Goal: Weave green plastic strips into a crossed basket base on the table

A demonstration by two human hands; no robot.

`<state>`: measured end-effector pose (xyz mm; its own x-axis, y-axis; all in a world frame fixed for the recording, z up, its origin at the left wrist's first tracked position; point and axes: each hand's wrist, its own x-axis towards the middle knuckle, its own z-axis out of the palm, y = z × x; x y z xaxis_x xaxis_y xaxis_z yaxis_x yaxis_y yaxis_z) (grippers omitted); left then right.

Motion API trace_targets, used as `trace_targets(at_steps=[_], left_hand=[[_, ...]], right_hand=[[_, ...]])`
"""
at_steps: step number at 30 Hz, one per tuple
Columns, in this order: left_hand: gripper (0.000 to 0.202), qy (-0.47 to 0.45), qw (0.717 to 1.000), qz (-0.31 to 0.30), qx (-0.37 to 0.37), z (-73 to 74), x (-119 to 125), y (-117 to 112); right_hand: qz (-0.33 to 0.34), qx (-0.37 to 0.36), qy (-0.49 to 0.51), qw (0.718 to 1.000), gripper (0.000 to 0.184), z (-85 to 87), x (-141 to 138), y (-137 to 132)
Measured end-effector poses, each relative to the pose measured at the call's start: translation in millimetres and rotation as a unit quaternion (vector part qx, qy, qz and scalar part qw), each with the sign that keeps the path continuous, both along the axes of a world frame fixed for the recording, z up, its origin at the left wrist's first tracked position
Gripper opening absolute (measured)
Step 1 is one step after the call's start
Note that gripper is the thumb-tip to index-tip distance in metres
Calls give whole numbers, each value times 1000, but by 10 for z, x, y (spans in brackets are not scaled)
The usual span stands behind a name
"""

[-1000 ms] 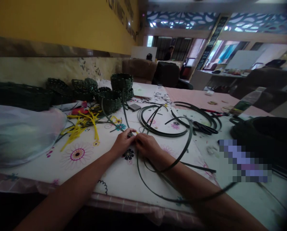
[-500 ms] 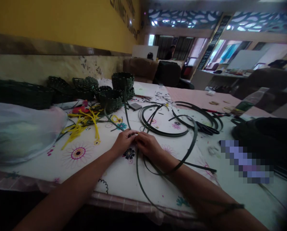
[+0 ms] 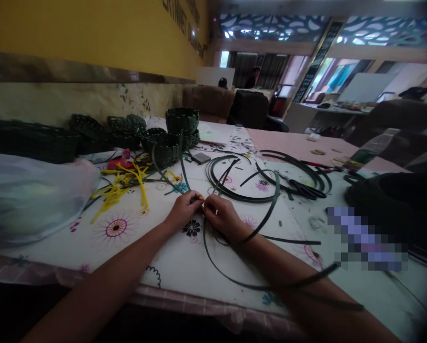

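Over the middle of the table, my left hand (image 3: pixel 184 208) and my right hand (image 3: pixel 221 213) meet fingertip to fingertip, both pinched closed. Dark green weaving strips (image 3: pixel 184 166) run out from between them, some upward past the left fingers. One long strip (image 3: pixel 231 280) curves from under the right hand down across the table and my right forearm. Another strip (image 3: pixel 270 209) arcs over the right wrist. A tiny yellow bit shows at the left fingertips. How the strips cross is hidden by my fingers. Just beyond lies a coil of green strip (image 3: pixel 249 199).
Dark green woven baskets (image 3: pixel 182 119) stand at the back left. Yellow strips (image 3: pixel 118 186) lie beside a white plastic bag (image 3: pixel 31 200). Black scissors (image 3: pixel 308 189), a plastic bottle (image 3: pixel 374 147) and a large dark bag or basket (image 3: pixel 395 200) are on the right. People sit in the far background.
My right fingers have lifted and drawn slightly away from the left ones. The loose strips over my right arm have shifted and swung. A small dark scrap now shows beyond my right forearm.
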<state>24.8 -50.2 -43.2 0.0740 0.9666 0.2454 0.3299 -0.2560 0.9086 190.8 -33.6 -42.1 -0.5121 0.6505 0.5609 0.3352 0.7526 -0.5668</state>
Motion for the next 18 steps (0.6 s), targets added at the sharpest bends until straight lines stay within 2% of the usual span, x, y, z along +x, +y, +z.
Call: trace_targets(at_steps=[4, 7, 9, 11, 15, 18], left_hand=[[16, -119, 992, -20, -39, -10, 32, 5], [22, -198, 977, -20, -78, -9, 47, 19], [24, -209, 974, -10, -87, 5, 48, 22], [23, -200, 977, 4, -69, 26, 43, 15], [13, -94, 993, 69, 22, 57, 27, -22], [10, -45, 995, 79, 40, 63, 25, -48]], right_hand=[[-83, -117, 68, 987, 11, 5, -17, 5], [-113, -180, 113, 971, 10, -11, -38, 27], [-129, -158, 116, 972, 9, -20, -50, 33], [-122, -97, 100, 983, 9, -24, -57, 25], [-64, 29, 34, 997, 12, -25, -59, -17], [-59, 77, -16, 995, 14, -26, -45, -45]])
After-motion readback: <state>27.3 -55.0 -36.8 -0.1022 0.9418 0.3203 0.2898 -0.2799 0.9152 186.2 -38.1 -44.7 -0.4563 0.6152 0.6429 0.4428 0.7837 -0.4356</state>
